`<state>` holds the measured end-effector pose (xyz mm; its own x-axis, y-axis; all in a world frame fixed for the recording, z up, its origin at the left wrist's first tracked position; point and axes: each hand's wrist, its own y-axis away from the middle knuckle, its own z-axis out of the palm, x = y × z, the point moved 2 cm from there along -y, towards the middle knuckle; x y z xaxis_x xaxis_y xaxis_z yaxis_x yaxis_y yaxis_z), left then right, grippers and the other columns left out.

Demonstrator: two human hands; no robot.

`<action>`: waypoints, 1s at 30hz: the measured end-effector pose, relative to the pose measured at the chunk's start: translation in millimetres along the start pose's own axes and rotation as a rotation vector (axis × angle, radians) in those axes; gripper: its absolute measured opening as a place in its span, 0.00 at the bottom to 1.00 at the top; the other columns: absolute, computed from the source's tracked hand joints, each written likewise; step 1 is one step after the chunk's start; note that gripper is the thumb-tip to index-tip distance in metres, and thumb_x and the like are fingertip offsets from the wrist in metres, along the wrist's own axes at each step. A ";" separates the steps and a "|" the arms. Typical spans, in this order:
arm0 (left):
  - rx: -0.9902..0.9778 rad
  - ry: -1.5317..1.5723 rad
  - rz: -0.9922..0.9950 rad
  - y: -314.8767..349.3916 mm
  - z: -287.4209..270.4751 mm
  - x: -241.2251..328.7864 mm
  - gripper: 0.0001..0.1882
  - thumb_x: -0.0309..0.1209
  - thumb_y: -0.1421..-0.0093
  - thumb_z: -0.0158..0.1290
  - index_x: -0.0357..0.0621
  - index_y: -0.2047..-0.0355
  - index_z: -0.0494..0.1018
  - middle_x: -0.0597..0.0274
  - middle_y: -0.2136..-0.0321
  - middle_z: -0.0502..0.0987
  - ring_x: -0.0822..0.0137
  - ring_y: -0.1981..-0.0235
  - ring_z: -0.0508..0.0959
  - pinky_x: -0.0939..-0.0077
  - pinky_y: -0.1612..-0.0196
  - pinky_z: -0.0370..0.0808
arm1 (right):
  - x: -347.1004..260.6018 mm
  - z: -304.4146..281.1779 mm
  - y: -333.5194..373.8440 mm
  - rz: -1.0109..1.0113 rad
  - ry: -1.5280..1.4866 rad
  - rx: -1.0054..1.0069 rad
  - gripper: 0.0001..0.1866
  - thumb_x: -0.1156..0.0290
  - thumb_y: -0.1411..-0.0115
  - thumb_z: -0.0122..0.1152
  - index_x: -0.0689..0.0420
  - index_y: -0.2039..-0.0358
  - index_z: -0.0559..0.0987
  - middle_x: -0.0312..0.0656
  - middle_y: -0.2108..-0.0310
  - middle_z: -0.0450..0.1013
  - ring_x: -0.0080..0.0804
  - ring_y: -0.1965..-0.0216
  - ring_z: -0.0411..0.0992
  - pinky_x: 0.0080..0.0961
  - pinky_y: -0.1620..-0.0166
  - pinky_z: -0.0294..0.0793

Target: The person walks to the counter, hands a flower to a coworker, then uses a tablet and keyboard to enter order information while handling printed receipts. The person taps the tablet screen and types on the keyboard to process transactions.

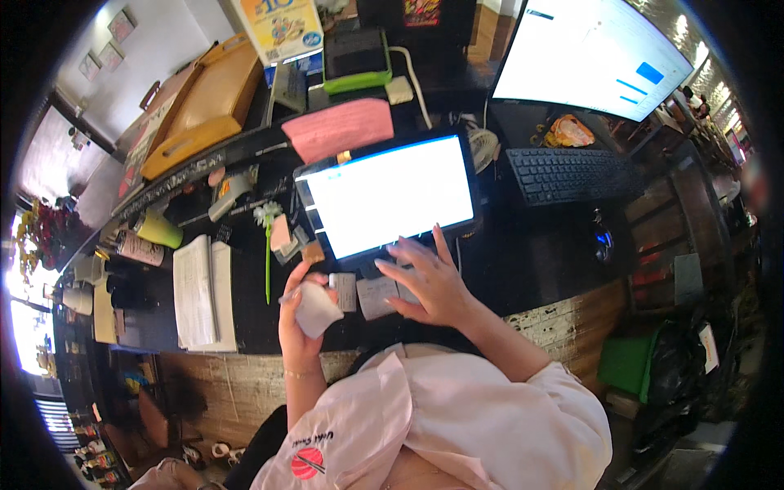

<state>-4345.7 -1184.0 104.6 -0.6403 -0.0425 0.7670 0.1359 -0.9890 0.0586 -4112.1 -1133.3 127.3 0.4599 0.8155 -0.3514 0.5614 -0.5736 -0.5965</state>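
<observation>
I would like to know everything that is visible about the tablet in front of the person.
The tablet is a rectangular screen in a dark frame that looks like plastic. It is lit, almost white, with a blue strip along the top. It sits at the black desk, slightly turned; its tilt is unclear. The right hand is at its near edge, but whether it touches is unclear.

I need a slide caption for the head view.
White paper in the left hand, right hand at the lower edge of a lit screen.
</observation>
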 end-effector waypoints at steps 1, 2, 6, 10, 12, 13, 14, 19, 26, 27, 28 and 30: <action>0.028 0.049 0.007 5.1 -2.4 -0.8 0.30 0.39 0.41 0.52 0.38 0.41 0.62 0.51 0.60 0.74 0.59 0.65 0.79 0.67 0.62 0.78 | -5.4 -15.4 -4.9 -0.036 -0.106 0.160 0.28 0.56 0.44 0.61 0.44 0.42 0.69 0.42 0.50 0.68 0.45 0.39 0.62 0.62 0.33 0.34; -0.007 0.041 0.001 8.6 -5.5 0.5 0.31 0.40 0.40 0.51 0.40 0.39 0.60 0.54 0.59 0.72 0.59 0.62 0.76 0.64 0.58 0.77 | -8.7 -33.4 -12.2 -0.043 -0.180 0.219 0.23 0.62 0.46 0.63 0.48 0.48 0.74 0.40 0.51 0.71 0.43 0.40 0.64 0.56 0.32 0.34; 0.103 0.042 0.003 21.5 -24.2 -9.2 0.30 0.39 0.41 0.53 0.38 0.42 0.62 0.52 0.59 0.73 0.59 0.64 0.77 0.67 0.61 0.78 | -33.5 -106.8 -46.4 -0.274 -0.850 0.366 0.23 0.51 0.36 0.47 0.56 0.53 0.76 0.49 0.48 0.69 0.51 0.40 0.63 0.54 0.33 0.40; 0.190 -0.011 -0.100 16.7 -25.6 -21.4 0.30 0.41 0.38 0.50 0.40 0.40 0.60 0.55 0.60 0.72 0.62 0.62 0.76 0.67 0.61 0.78 | -106.1 -138.9 -78.0 -0.647 -1.705 0.466 0.34 0.47 0.32 0.33 0.66 0.51 0.75 0.57 0.43 0.64 0.56 0.40 0.59 0.48 0.36 0.46; -0.017 0.033 -0.054 14.6 -10.6 -24.0 0.30 0.42 0.38 0.49 0.40 0.40 0.60 0.55 0.59 0.71 0.62 0.63 0.76 0.66 0.62 0.78 | -159.9 -158.2 -80.6 -0.543 -2.236 0.647 0.28 0.52 0.32 0.38 0.67 0.54 0.73 0.57 0.49 0.68 0.53 0.47 0.67 0.44 0.44 0.63; -0.034 0.047 -0.062 13.8 -2.3 -28.1 0.28 0.41 0.38 0.48 0.40 0.40 0.60 0.54 0.60 0.71 0.61 0.63 0.77 0.65 0.62 0.79 | -167.2 -162.0 -83.3 -0.503 -2.385 0.652 0.27 0.53 0.32 0.39 0.68 0.54 0.72 0.57 0.51 0.69 0.53 0.49 0.68 0.44 0.46 0.66; -0.059 0.046 -0.087 13.5 6.3 -31.8 0.28 0.40 0.38 0.48 0.40 0.41 0.60 0.54 0.60 0.71 0.61 0.64 0.77 0.65 0.63 0.79 | -174.7 -164.4 -84.2 -0.463 -2.533 0.668 0.26 0.55 0.32 0.39 0.69 0.55 0.70 0.58 0.52 0.69 0.53 0.51 0.69 0.44 0.48 0.70; -0.089 0.050 -0.160 15.5 36.5 -47.3 0.28 0.40 0.39 0.49 0.41 0.41 0.61 0.55 0.61 0.72 0.60 0.64 0.77 0.65 0.64 0.79 | -177.8 -152.2 -74.1 -0.509 -2.501 0.184 0.28 0.58 0.30 0.30 0.75 0.50 0.64 0.63 0.46 0.64 0.56 0.44 0.64 0.47 0.41 0.62; -0.055 0.029 -0.149 18.5 46.7 -55.1 0.30 0.41 0.40 0.49 0.41 0.40 0.60 0.56 0.61 0.71 0.61 0.65 0.76 0.66 0.67 0.78 | -151.9 -86.2 -66.0 -0.525 -2.077 -0.309 0.28 0.57 0.30 0.30 0.73 0.50 0.66 0.59 0.48 0.66 0.51 0.45 0.65 0.43 0.41 0.62; -0.037 0.037 -0.144 20.1 46.8 -55.4 0.29 0.41 0.40 0.49 0.41 0.40 0.60 0.57 0.61 0.71 0.61 0.65 0.76 0.66 0.68 0.78 | -146.6 -75.2 -65.0 -0.524 -2.012 -0.360 0.28 0.57 0.30 0.30 0.73 0.50 0.66 0.59 0.48 0.66 0.50 0.45 0.65 0.43 0.41 0.62; -0.015 0.045 -0.139 22.0 46.6 -56.1 0.29 0.40 0.40 0.49 0.41 0.40 0.60 0.57 0.61 0.71 0.61 0.66 0.75 0.66 0.68 0.78 | -142.5 -65.3 -62.3 -0.531 -1.949 -0.401 0.28 0.57 0.30 0.30 0.73 0.50 0.66 0.58 0.48 0.67 0.49 0.45 0.65 0.42 0.41 0.62; 0.023 0.067 -0.127 26.5 43.7 -57.7 0.29 0.40 0.40 0.50 0.41 0.41 0.60 0.57 0.61 0.72 0.62 0.66 0.75 0.67 0.68 0.77 | -135.0 -46.6 -56.3 -0.525 -1.865 -0.457 0.28 0.57 0.29 0.30 0.72 0.50 0.67 0.57 0.48 0.67 0.48 0.46 0.66 0.41 0.41 0.62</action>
<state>-4272.2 -1201.5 89.8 -0.7021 0.0725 0.7083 0.0675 -0.9835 0.1676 -4173.8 -1214.7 242.0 -0.7657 -0.2348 -0.5988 0.6199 -0.0207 -0.7844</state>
